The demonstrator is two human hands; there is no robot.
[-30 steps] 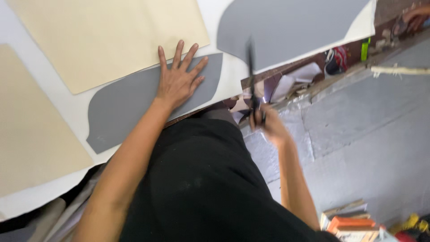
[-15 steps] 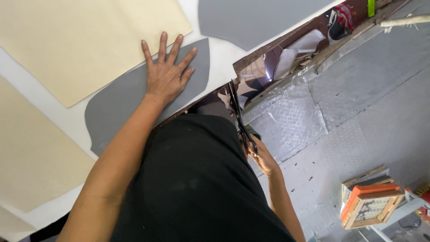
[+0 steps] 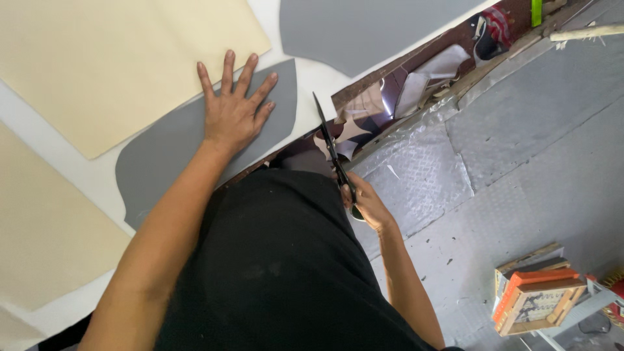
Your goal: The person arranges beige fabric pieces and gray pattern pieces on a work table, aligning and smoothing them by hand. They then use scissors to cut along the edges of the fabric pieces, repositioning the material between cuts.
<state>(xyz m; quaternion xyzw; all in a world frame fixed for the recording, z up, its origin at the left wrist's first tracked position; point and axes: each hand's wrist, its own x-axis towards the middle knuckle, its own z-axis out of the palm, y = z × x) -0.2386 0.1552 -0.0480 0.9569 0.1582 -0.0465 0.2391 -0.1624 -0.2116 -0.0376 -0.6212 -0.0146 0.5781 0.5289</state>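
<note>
My left hand (image 3: 233,107) lies flat with fingers spread on a grey cut-out piece of sheet material (image 3: 162,153) on the white table (image 3: 97,179). My right hand (image 3: 367,205) grips black scissors (image 3: 333,151) by the handles, below the table edge; the blades point up toward the edge of the white sheet (image 3: 318,81), near the grey piece's right end. A black garment on my body fills the lower middle of the view.
Cream sheets (image 3: 117,58) lie at the upper left and left (image 3: 39,227). A second grey piece (image 3: 364,26) lies at the top. Scraps are piled under the table edge (image 3: 422,78). A wooden crate with orange parts (image 3: 536,292) stands on the grey checker-plate floor (image 3: 520,162).
The view has shifted, so the table sits higher and more floor shows. My right hand with the scissors has dropped lower and away from the table edge. My left hand stays pressed on the grey piece.
</note>
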